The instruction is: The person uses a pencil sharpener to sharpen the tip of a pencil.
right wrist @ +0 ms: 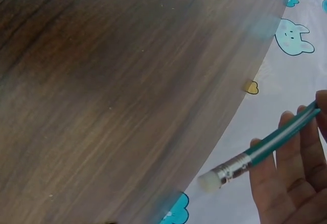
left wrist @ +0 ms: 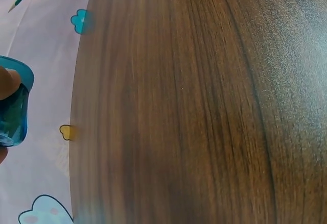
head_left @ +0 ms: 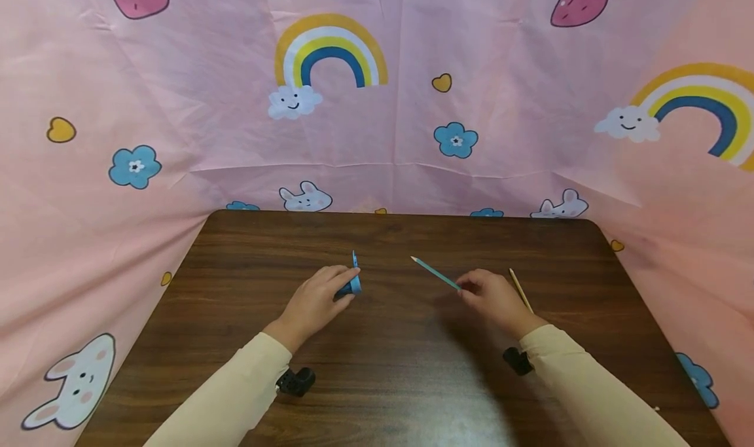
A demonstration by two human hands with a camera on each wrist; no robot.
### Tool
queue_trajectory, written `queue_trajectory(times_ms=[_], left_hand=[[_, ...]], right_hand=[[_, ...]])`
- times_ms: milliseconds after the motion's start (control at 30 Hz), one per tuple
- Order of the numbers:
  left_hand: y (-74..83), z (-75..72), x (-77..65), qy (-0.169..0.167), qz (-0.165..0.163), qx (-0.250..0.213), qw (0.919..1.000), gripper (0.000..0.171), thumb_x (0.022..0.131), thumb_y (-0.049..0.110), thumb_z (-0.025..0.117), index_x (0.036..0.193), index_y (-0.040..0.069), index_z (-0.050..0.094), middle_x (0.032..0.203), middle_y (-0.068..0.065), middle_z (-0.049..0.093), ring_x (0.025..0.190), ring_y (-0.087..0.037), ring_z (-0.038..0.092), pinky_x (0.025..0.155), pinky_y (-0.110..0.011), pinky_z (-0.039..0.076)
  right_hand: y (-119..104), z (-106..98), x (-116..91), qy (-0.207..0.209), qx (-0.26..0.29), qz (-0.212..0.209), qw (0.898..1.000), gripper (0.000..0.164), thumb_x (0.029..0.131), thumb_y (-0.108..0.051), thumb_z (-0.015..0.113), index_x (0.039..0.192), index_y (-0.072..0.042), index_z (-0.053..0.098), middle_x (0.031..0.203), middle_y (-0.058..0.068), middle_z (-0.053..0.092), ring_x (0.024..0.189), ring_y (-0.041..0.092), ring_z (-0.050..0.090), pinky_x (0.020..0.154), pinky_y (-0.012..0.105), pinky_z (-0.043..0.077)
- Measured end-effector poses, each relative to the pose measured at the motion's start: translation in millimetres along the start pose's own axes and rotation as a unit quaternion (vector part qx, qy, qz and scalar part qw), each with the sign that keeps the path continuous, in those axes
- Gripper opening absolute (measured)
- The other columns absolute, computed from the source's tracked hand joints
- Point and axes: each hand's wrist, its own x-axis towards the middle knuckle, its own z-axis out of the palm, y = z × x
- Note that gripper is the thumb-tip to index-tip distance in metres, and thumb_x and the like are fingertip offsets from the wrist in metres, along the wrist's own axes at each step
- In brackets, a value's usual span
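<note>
Between the thumb and fingers of my left hand (head_left: 312,303) is a small blue pencil sharpener (head_left: 356,285), a thin flap standing up from it. In the left wrist view, the sharpener (left wrist: 14,114) shows a dark see-through body and a teal top, partly covered by a fingertip. My right hand (head_left: 491,300) pinches a teal pencil (head_left: 436,273) near its eraser end, and the bare wood tip points left toward the sharpener, some way apart from it. A white eraser (right wrist: 208,181) in a metal band ends the pencil in the right wrist view.
A yellow pencil (head_left: 520,288) lies on the brown wooden table (head_left: 377,381) just beyond the right wrist, partly hidden by it. Pink patterned cloth (head_left: 400,120) hangs behind the table and along both sides. Black wrist mounts (head_left: 296,381) sit on both forearms.
</note>
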Motion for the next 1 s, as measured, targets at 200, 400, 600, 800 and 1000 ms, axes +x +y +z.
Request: queue_trajectory(times_ms=[200,400,600,800,1000], left_hand=[[-2.3,-0.9,1.4,0.027,0.047,0.007,0.9985,0.049,0.076,0.010,0.083,0.122,0.009,0.067,0.112,-0.011,0.065,0.101,-0.026,0.064,0.080,-0.037,0.058],[-4.2,-2.1,0.0,0.054,0.089,0.018,0.9944,0.047,0.074,0.009,0.083,0.118,0.006,0.070,0.110,-0.014,0.064,0.097,-0.027,0.064,0.076,-0.036,0.059],[-3.8,-2.8,0.9,0.074,0.112,0.013,0.9909,0.044,0.073,0.008,0.083,0.116,0.005,0.070,0.110,-0.014,0.065,0.096,-0.027,0.065,0.076,-0.036,0.059],[-4.4,-2.2,3.7,0.101,0.146,0.017,0.9841,0.043,0.071,0.008,0.084,0.112,0.006,0.072,0.109,-0.015,0.066,0.094,-0.027,0.066,0.075,-0.035,0.059],[-5.8,-1.3,4.8,0.119,0.164,0.018,0.9791,0.040,0.073,0.010,0.083,0.111,0.005,0.072,0.108,-0.015,0.067,0.091,-0.026,0.067,0.073,-0.034,0.059]], right_hand=[[-4.5,-5.3,4.5,-0.008,-0.023,-0.010,1.000,0.012,0.089,-0.005,0.067,0.100,-0.004,0.070,0.090,0.002,0.065,0.080,0.016,0.061,0.068,0.033,0.053],[-9.7,-6.3,9.4,-0.016,-0.031,-0.018,0.999,0.012,0.090,-0.007,0.066,0.101,-0.004,0.070,0.092,0.003,0.065,0.081,0.016,0.061,0.069,0.033,0.054],[-13.4,-7.3,11.5,-0.023,-0.044,-0.022,0.999,0.013,0.090,-0.008,0.066,0.102,-0.004,0.070,0.091,0.002,0.064,0.080,0.016,0.062,0.068,0.034,0.054],[-18.3,-10.6,13.3,-0.029,-0.063,-0.036,0.997,0.014,0.090,-0.010,0.067,0.104,-0.006,0.070,0.093,0.001,0.064,0.082,0.016,0.063,0.069,0.034,0.055],[-23.9,-11.7,12.8,-0.025,-0.084,-0.057,0.995,0.014,0.090,-0.012,0.068,0.103,-0.008,0.071,0.091,-0.002,0.065,0.082,0.014,0.063,0.069,0.033,0.055]])
